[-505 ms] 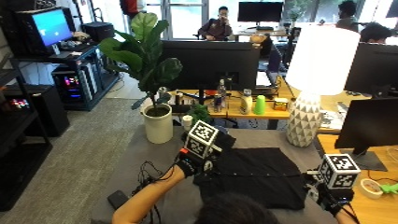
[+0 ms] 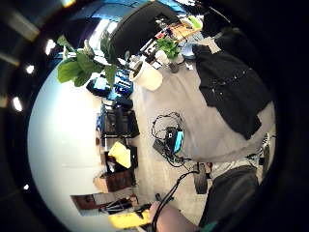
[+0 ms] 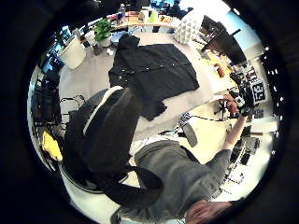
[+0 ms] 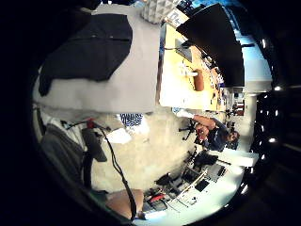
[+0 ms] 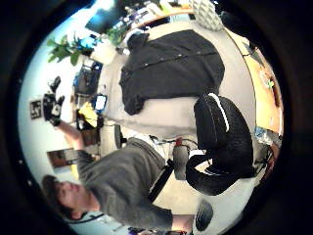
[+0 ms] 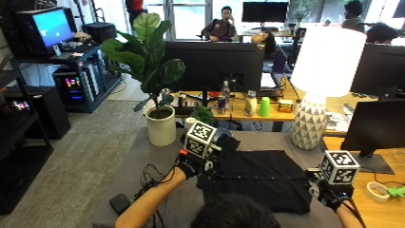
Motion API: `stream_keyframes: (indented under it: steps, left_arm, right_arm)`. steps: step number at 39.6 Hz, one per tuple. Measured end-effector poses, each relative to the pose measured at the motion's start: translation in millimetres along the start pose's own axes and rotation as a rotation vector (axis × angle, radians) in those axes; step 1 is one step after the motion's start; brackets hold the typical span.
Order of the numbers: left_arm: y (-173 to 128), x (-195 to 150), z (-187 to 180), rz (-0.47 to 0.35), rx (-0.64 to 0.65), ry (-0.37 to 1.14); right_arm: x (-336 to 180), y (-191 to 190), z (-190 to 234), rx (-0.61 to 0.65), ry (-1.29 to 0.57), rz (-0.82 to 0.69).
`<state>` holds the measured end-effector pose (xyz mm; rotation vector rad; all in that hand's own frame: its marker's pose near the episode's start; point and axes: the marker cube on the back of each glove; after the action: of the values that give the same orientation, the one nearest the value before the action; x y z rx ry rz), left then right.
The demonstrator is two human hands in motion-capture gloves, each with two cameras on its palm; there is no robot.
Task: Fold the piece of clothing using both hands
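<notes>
A black button-up shirt [image 6: 259, 178] lies spread flat on the grey table [image 6: 145, 156], collar toward the plant pot. My left hand [image 6: 190, 167] hovers above the shirt's left edge and holds nothing. My right hand [image 6: 329, 194] is raised near the shirt's right edge, also clear of the cloth. The palm views show the whole shirt [image 3: 154, 70] [image 5: 171, 68] [image 4: 89, 49] [image 2: 231, 82] from a distance, untouched. In the right thumb side view the left hand [image 5: 51, 105] shows spread fingers. The right hand [image 3: 240, 98] appears in the left thumb side view, away from the table.
A white pot with a large leafy plant [image 6: 160, 126] stands at the table's far left corner, beside a small green plant [image 6: 204, 114]. A white lamp [image 6: 310, 121] stands at the far right. Monitors [image 6: 214, 59] and a wooden desk lie behind and to the right.
</notes>
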<state>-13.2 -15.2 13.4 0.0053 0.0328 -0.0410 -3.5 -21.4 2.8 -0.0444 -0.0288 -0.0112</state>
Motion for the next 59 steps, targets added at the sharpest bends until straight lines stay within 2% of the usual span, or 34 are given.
stream_keyframes:
  steps: [8,15,19,23,27,31,33,36,38,40,46,52,59]
  left_arm:
    - [-15,14,48,0.077,0.001,0.115]
    - [-9,53,100,0.188,-0.144,0.230]
    - [-10,79,146,0.232,-0.237,0.317]
    - [-11,120,221,0.273,-0.402,0.423]
    - [-11,147,274,0.297,-0.484,0.369]
    - [-14,156,302,0.254,-0.445,0.267]
    - [-19,156,305,0.222,-0.367,0.252]
    - [-35,149,303,0.157,-0.171,0.193]
    - [-51,146,309,0.138,-0.064,0.148]
    - [-62,144,314,0.133,-0.013,0.136]
    - [-52,129,287,0.120,-0.047,0.196]
    - [-14,91,223,0.176,-0.044,0.213]
    - [30,79,176,0.258,-0.027,0.178]
  right_arm:
    - [-5,-30,20,-0.095,0.025,-0.012]
    - [-9,-43,53,-0.168,0.044,-0.006]
    - [-10,-55,84,-0.204,0.036,0.006]
    - [-5,-76,148,-0.273,-0.004,0.047]
    - [-1,-91,200,-0.343,-0.015,0.084]
    - [2,-101,228,-0.361,0.021,0.105]
    - [2,-107,237,-0.327,0.030,0.115]
    - [1,-118,244,-0.211,0.041,0.128]
    - [0,-122,244,-0.143,0.067,0.128]
    - [-1,-125,241,-0.093,0.094,0.129]
    - [-5,-120,225,-0.021,0.093,0.115]
    - [-27,-67,171,0.008,0.032,-0.005]
    - [-44,-10,118,0.060,0.104,-0.073]
